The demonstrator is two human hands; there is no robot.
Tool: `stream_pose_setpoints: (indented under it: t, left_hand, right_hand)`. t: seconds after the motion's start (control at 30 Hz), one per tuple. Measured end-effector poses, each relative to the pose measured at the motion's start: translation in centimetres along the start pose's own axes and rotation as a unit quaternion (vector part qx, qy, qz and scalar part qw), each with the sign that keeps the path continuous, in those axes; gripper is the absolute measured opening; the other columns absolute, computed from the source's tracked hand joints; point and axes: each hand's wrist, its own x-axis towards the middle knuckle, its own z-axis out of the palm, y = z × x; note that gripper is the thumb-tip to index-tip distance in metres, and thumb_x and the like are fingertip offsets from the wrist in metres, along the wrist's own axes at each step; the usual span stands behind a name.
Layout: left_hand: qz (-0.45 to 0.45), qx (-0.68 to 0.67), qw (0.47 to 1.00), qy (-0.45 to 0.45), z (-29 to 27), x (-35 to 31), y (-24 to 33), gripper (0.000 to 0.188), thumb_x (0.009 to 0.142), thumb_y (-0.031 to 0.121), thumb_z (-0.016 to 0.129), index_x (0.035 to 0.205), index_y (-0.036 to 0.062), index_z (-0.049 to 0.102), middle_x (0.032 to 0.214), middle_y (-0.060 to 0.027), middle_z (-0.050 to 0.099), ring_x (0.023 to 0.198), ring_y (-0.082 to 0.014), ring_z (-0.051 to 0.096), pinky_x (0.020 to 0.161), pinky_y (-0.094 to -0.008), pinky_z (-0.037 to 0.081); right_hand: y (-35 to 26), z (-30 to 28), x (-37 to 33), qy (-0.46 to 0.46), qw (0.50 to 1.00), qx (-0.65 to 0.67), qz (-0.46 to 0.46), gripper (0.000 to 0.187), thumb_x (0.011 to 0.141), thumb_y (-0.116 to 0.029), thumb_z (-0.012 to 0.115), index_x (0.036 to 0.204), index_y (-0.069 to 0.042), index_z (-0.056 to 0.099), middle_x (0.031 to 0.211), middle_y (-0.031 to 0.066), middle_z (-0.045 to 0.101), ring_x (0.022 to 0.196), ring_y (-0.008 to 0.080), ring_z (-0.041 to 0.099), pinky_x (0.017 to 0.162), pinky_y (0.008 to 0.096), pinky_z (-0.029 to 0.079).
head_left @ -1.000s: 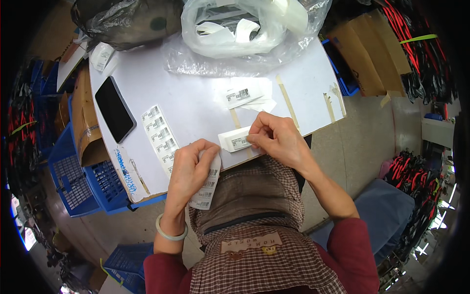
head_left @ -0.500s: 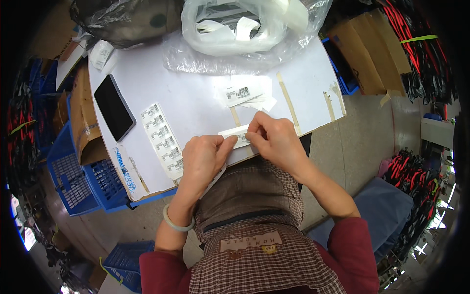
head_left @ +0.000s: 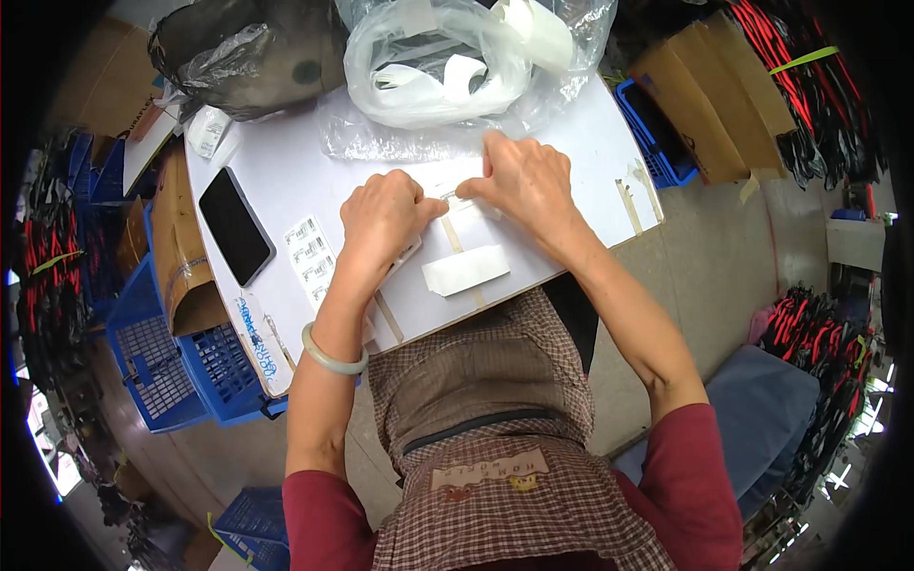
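My left hand is closed, its thumb stretched toward the pile of white paper labels at the middle of the table. The edge of a white paper strip shows beneath this hand. From the other side, my right hand pinches at a printed label on the pile; its fingertips are partly hidden. Between my hands and the table's front edge lies a separate blank white paper piece. A sheet of printed barcode stickers lies left of my left hand, partly covered by that forearm.
A black phone lies at the table's left. Clear plastic bags holding white paper rolls and a dark bag fill the far side. Blue crates and cardboard boxes flank the table.
Both hands have moved away from the front edge to the label pile. The white piece they were handling near the edge now lies uncovered, blank. The view has shifted slightly.
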Motion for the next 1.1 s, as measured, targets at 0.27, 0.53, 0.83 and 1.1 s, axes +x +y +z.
stream_pose_setpoints:
  t: [0.27, 0.53, 0.83, 1.1]
  left_hand:
    - [-0.005, -0.510, 0.855, -0.093, -2.2, -5.0, -0.4, 0.032, 0.091, 0.020, 0.065, 0.111, -0.0054, 0.067, 0.073, 0.0020, 0.060, 0.055, -0.0034, 0.045, 0.048, -0.0191, 0.034]
    - [0.062, -0.492, 0.867, -0.047, -1.8, -10.0, -0.3, 0.013, 0.092, 0.004, 0.064, 0.100, -0.0050, 0.063, 0.080, -0.0119, 0.073, 0.071, -0.0106, 0.069, 0.059, -0.0206, 0.053]
    - [-0.045, -0.450, 0.892, 0.005, -0.5, -11.6, -0.8, 0.010, 0.089, 0.006, 0.069, 0.090, -0.0034, 0.066, 0.073, -0.0087, 0.070, 0.063, -0.0077, 0.064, 0.054, -0.0196, 0.050]
    - [-0.064, -0.373, 0.923, -0.066, 0.8, -11.3, -3.3, 0.018, 0.091, 0.011, 0.062, 0.091, -0.0053, 0.069, 0.070, -0.0092, 0.068, 0.060, -0.0108, 0.062, 0.053, -0.0234, 0.048]
  right_hand:
    - [-2.5, -0.2, -6.9, 0.052, 0.917, 0.367, -0.145, 0.018, 0.078, -0.008, 0.075, 0.091, 0.001, 0.066, 0.080, 0.0120, 0.066, 0.067, 0.0254, 0.066, 0.063, 0.0330, 0.054]
    - [-3.3, 0.0, -9.2, 0.069, 0.890, 0.433, -0.122, 0.016, 0.077, -0.001, 0.074, 0.092, 0.000, 0.067, 0.093, 0.0115, 0.068, 0.083, 0.0228, 0.068, 0.070, 0.0314, 0.054]
    - [-2.0, -0.5, -8.8, 0.046, 0.840, 0.537, -0.058, 0.015, 0.074, 0.002, 0.074, 0.086, -0.002, 0.065, 0.121, 0.0149, 0.061, 0.115, 0.0255, 0.057, 0.097, 0.0362, 0.045]
    - [-0.4, -3.1, -8.3, -0.178, 0.818, 0.526, 0.149, 0.006, 0.085, -0.001, 0.068, 0.087, 0.000, 0.062, 0.074, 0.0043, 0.066, 0.064, 0.0085, 0.061, 0.059, 0.0210, 0.051]
